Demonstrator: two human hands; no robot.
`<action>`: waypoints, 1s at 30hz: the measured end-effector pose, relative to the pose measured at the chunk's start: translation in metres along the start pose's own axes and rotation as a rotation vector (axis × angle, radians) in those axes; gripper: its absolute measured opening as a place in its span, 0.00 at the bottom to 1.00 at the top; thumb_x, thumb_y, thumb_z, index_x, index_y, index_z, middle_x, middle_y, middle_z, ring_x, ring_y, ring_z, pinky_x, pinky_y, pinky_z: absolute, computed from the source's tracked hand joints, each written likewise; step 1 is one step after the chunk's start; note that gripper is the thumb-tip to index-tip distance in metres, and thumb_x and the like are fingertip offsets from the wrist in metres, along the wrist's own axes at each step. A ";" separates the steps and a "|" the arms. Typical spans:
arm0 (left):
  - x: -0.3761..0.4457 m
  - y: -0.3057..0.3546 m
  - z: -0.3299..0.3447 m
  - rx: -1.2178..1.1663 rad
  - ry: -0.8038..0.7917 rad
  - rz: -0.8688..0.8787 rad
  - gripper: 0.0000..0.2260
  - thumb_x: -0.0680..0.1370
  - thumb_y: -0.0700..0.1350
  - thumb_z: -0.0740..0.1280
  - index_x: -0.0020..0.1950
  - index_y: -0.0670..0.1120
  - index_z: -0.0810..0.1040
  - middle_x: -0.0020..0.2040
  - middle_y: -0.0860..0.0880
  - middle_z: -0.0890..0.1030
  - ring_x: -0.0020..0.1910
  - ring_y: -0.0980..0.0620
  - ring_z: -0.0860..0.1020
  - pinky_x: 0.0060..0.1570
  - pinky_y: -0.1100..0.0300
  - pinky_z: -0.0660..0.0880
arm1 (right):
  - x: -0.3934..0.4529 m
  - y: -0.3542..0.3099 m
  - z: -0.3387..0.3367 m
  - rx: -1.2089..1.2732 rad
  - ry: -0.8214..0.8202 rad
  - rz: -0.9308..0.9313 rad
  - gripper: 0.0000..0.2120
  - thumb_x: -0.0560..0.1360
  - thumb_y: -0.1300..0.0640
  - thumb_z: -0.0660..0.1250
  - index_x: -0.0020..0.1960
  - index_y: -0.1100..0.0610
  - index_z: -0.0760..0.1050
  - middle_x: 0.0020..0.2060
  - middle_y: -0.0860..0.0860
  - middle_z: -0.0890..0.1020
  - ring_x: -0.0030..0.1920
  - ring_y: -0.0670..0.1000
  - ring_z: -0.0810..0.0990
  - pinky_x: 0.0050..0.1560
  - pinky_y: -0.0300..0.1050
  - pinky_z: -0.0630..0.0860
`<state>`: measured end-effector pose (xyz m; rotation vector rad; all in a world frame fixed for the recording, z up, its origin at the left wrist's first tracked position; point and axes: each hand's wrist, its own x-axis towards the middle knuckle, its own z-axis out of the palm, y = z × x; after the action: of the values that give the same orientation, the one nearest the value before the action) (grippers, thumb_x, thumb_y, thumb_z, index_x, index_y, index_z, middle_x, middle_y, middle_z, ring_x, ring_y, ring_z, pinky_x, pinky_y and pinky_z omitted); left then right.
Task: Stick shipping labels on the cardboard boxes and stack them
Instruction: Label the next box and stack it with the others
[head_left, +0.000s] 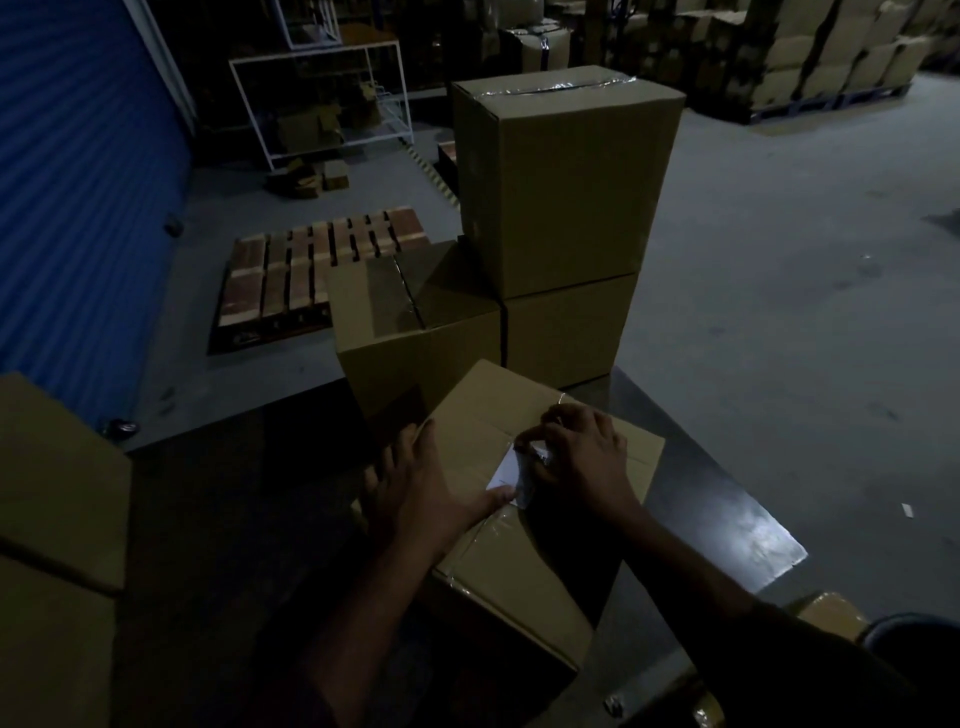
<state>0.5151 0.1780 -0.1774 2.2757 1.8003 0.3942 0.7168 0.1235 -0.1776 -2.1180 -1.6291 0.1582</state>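
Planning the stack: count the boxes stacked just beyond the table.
3: tall top box, the box beneath it, and the left box beside them. More may hide behind.

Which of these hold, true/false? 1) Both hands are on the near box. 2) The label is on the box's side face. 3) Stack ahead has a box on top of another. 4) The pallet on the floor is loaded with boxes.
1) True: left hand and right hand touch the near box.
2) False: the white label lies on its top.
3) True: tall box sits on a lower box.
4) False: the pallet is bare.
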 end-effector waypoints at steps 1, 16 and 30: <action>0.000 0.000 0.000 0.000 0.003 0.001 0.61 0.56 0.88 0.57 0.82 0.54 0.56 0.82 0.50 0.59 0.79 0.45 0.61 0.77 0.41 0.59 | 0.000 0.000 -0.001 0.001 -0.005 -0.004 0.13 0.75 0.38 0.68 0.58 0.37 0.80 0.68 0.47 0.72 0.70 0.54 0.64 0.66 0.55 0.62; 0.003 -0.003 0.001 -0.026 -0.027 -0.016 0.62 0.56 0.89 0.56 0.82 0.55 0.56 0.82 0.50 0.59 0.79 0.45 0.61 0.76 0.42 0.59 | -0.035 -0.004 -0.008 0.074 0.094 0.124 0.12 0.76 0.44 0.70 0.58 0.44 0.81 0.62 0.48 0.76 0.65 0.54 0.69 0.62 0.50 0.67; -0.007 -0.023 -0.005 -0.158 -0.107 -0.204 0.55 0.64 0.78 0.72 0.81 0.51 0.57 0.77 0.42 0.67 0.75 0.39 0.66 0.71 0.43 0.66 | -0.040 0.014 -0.022 -0.030 -0.050 -0.035 0.15 0.79 0.41 0.62 0.65 0.39 0.76 0.64 0.44 0.74 0.67 0.49 0.69 0.66 0.55 0.68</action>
<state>0.4910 0.1769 -0.1802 1.9491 1.8539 0.3573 0.7257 0.0772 -0.1709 -2.1217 -1.7067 0.1779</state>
